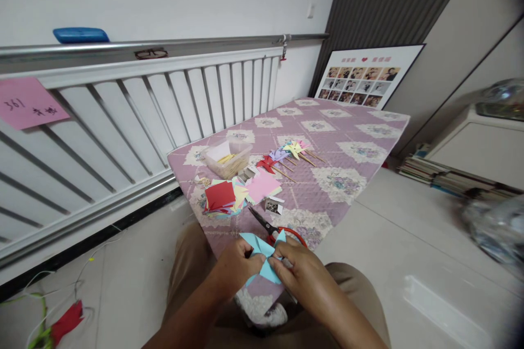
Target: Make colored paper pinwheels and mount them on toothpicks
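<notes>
Both my hands pinch a light blue folded paper at the near edge of a low table with a purple quilted cloth. My left hand grips its left side, fingers closed. My right hand pinches its right side. Just beyond lie red-handled scissors. Farther on are a stack of coloured paper squares, a clear plastic box with sticks, and a row of finished paper pinwheels on sticks.
A white slatted rail with a pink note runs along the left. A photo board leans behind the table. Stacked books lie on the floor right. Red and green scraps lie on the floor left.
</notes>
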The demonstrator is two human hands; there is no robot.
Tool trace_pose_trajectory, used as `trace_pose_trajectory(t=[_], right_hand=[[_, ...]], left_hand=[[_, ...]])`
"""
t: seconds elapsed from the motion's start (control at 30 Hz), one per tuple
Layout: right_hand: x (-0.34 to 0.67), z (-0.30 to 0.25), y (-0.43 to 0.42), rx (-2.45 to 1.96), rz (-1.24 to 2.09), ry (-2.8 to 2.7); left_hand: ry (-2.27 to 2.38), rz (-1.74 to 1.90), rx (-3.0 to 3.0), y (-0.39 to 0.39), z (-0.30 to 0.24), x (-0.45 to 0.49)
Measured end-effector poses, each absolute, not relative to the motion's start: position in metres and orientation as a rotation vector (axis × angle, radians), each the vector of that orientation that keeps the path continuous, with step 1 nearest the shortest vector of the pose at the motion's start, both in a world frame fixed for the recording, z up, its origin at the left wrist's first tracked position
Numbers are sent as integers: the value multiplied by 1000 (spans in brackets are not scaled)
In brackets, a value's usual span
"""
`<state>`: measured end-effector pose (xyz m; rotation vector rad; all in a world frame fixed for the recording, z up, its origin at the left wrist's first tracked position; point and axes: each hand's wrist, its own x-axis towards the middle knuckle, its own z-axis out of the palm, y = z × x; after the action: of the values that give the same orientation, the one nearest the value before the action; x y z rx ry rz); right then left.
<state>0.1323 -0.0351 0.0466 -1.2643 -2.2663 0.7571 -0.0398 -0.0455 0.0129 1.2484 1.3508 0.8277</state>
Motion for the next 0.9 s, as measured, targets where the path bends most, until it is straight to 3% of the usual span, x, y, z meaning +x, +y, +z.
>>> trace_pose_trajectory(t=[0.57,0.9], right_hand=[[124,45,-33,-1317,726,-2080],[112,29,-31,-1325,1107,-1650]], left_hand=[[1271,901,1113,-46,11,-38],[1216,963,1011,-46,14,-39]])
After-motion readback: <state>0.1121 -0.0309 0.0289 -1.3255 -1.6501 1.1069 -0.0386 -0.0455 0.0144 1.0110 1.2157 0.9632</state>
